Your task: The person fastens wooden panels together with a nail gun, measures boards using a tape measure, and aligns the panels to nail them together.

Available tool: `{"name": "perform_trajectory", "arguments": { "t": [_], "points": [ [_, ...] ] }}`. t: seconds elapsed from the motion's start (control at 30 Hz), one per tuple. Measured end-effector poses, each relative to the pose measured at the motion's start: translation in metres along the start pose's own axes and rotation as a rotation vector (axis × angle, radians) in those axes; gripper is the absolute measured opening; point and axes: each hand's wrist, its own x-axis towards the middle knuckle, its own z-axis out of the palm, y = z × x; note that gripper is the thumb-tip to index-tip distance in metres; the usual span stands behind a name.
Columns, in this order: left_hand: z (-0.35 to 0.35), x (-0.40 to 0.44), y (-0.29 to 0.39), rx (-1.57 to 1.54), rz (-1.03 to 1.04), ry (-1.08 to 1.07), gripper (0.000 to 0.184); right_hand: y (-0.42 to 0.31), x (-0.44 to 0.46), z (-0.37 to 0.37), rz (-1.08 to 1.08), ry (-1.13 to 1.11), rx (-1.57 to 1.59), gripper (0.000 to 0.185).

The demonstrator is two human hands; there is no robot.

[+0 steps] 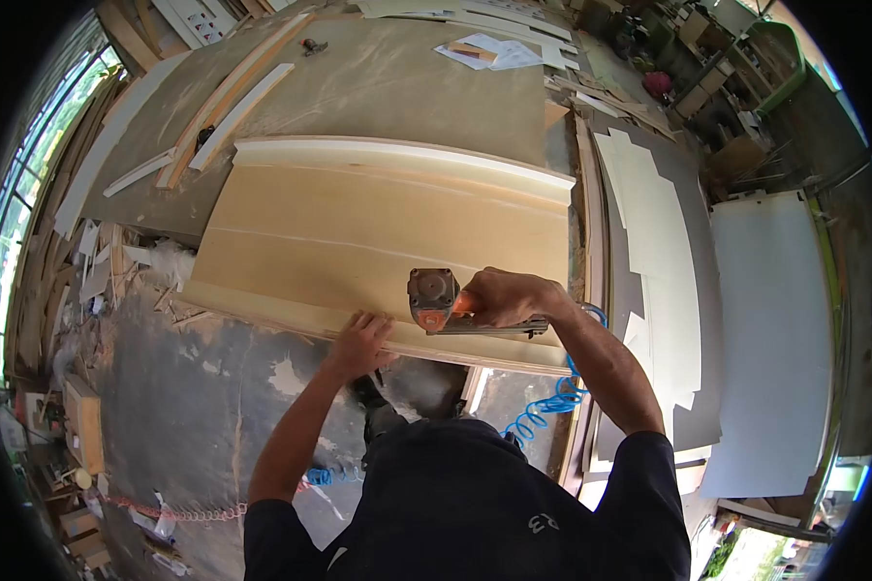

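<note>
My right hand [506,296] is wrapped around the orange handle of an air nail gun [433,290]. The gun's dark head sits over the near edge of a large tan wooden panel [378,218], above a pale wooden strip [281,312] that runs along that edge. Whether its nose touches the wood is hidden. To the left of the gun, my left hand [361,344] grips the strip, fingers over the top and thumb at the near side. A coiled blue air hose [552,399] hangs below my right forearm.
A white-edged strip [407,155] lines the panel's far side. Loose boards [242,111] and paper sheets [489,51] lie on the worktop [388,92] beyond. White sheets [649,252] are stacked at right. Wood scraps [102,257] clutter the left, and a red coiled hose [184,513] crosses the floor.
</note>
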Motion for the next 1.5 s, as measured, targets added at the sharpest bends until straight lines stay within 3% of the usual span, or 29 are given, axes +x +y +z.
{"name": "perform_trajectory", "arguments": {
  "t": [0.17, 0.37, 0.5, 0.57, 0.7, 0.77, 0.83, 0.87, 0.93, 1.03, 1.1, 1.2, 1.5],
  "points": [
    [-0.039, -0.050, -0.079, 0.024, -0.125, -0.187, 0.074, -0.030, 0.033, 0.002, 0.029, -0.061, 0.035, 0.030],
    [-0.047, -0.073, -0.110, 0.053, -0.109, -0.157, 0.079, -0.030, 0.018, 0.007, 0.185, 0.013, 0.064, 0.026],
    [-0.044, -0.077, -0.113, -0.015, -0.088, -0.153, 0.078, -0.007, -0.054, 0.032, 0.440, 0.269, 0.028, 0.026],
    [-0.054, -0.079, -0.117, -0.025, -0.152, -0.180, 0.078, -0.023, -0.093, 0.034, 0.717, 0.295, 0.091, 0.024],
    [-0.060, -0.101, -0.140, 0.005, -0.126, -0.156, 0.076, -0.056, -0.135, 0.047, 0.859, 0.339, 0.168, 0.024],
    [-0.062, -0.104, -0.146, 0.010, -0.113, -0.109, 0.076, -0.058, -0.139, 0.063, 0.775, 0.405, 0.285, 0.026],
    [-0.062, -0.106, -0.146, 0.019, -0.097, -0.128, 0.076, -0.073, -0.116, 0.060, 0.767, 0.292, 0.296, 0.028],
    [-0.061, -0.105, -0.148, 0.033, -0.102, -0.154, 0.077, -0.083, -0.105, 0.062, 0.577, 0.393, 0.394, 0.024],
    [-0.056, -0.104, -0.152, 0.034, -0.088, -0.146, 0.077, -0.092, -0.069, 0.055, 0.543, 0.216, 0.233, 0.028],
    [-0.051, -0.105, -0.154, 0.037, -0.092, -0.141, 0.078, -0.114, -0.020, 0.043, 0.470, 0.242, 0.247, 0.028],
    [-0.049, -0.110, -0.154, 0.049, -0.113, -0.140, 0.078, -0.110, 0.015, 0.042, 0.288, 0.298, 0.271, 0.028],
    [-0.044, -0.108, -0.158, 0.082, -0.096, -0.156, 0.079, -0.095, 0.068, 0.037, 0.170, 0.198, 0.163, 0.032],
    [-0.037, -0.111, -0.161, 0.168, 0.063, -0.111, 0.067, -0.086, 0.139, 0.020, 0.173, 0.013, 0.057, 0.026]
  ]
}}
